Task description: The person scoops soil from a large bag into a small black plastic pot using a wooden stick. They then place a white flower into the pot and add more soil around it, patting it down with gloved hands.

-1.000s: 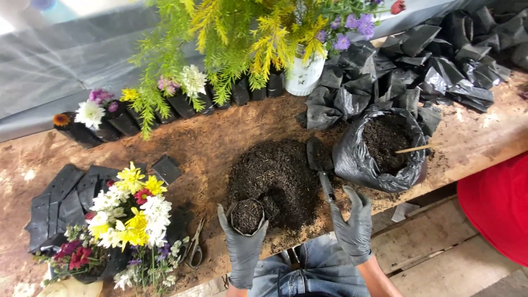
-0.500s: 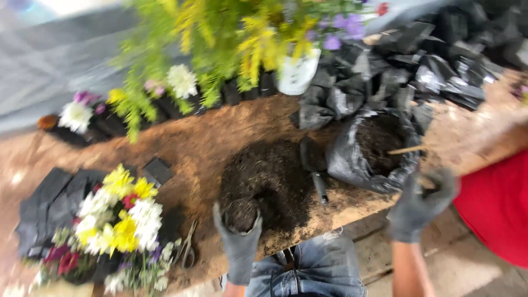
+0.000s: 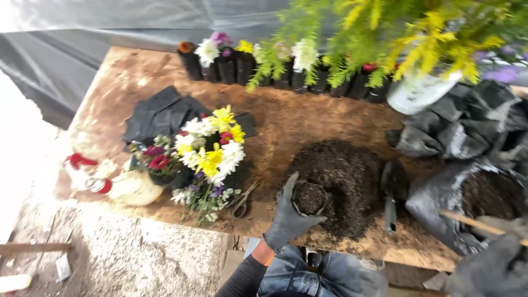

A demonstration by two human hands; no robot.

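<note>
Gloved, the left hand (image 3: 289, 217) curls its fingers around a small black pot (image 3: 309, 198) filled with soil, holding it at the near edge of the soil heap (image 3: 344, 179) on the wooden table (image 3: 132, 74). Right of the heap, an open black bag of soil (image 3: 484, 201) slumps with a stick in it; the blurred right hand (image 3: 489, 269) sits below that bag, its grip unclear. Left of the heap stands a flower bunch (image 3: 206, 151), with scissors (image 3: 242, 201) between. A dark trowel (image 3: 389, 198) lies against the heap's right side.
</note>
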